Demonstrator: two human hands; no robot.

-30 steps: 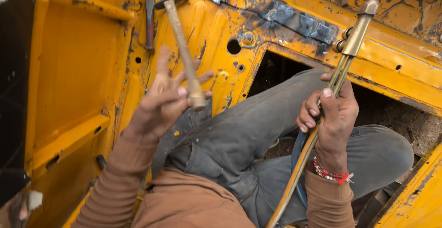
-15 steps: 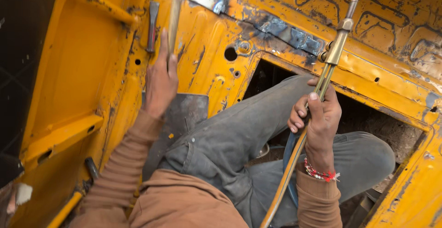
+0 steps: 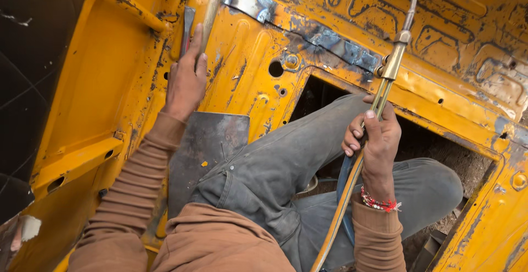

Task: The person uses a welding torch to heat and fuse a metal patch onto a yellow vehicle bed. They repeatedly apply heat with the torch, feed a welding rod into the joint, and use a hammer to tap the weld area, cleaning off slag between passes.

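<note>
Inside the yellow metal body panel (image 3: 258,57), below its dark welded strip (image 3: 330,41), the right hand (image 3: 374,140) is gripping a brass torch (image 3: 388,79), while left of the strip the left hand (image 3: 184,79) is closing around a wooden handle (image 3: 212,8).

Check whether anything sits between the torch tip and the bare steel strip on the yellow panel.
Nothing visible does. The right hand holds the brass torch; its curved tip reaches up past the bare steel strip, with only open panel between. The left hand grips a hammer handle well aside.
</note>
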